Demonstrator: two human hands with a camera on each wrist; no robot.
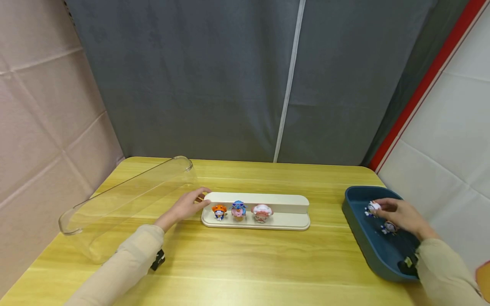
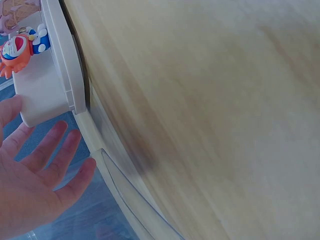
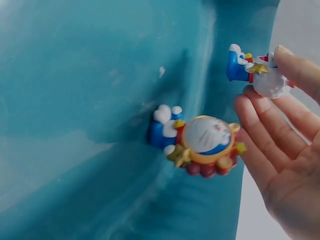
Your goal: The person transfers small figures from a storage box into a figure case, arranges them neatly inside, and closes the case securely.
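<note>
At the left end of the cream two-step display stand (image 1: 291,221), my left hand (image 1: 187,205) touches its corner with the thumb, the other fingers spread. Three figurines stand in a row on its lower step: an orange-hooded one (image 1: 219,212), one with a blue top and pink body (image 1: 238,210), and a pink-and-white one (image 1: 262,213). Over the blue tray (image 1: 354,221), my right hand (image 1: 407,216) pinches a white-headed figurine with blue legs (image 3: 269,82) between thumb and fingers. Below it, a figurine with an orange-rimmed face (image 3: 205,135) lies on its side in the tray.
A long clear plastic cover (image 1: 134,180) lies slantwise on the wooden table (image 1: 245,259) to the left, behind my left forearm. A grey curtain (image 1: 191,85) hangs along the table's back edge. A white wall panel (image 1: 451,140) rises right of the tray.
</note>
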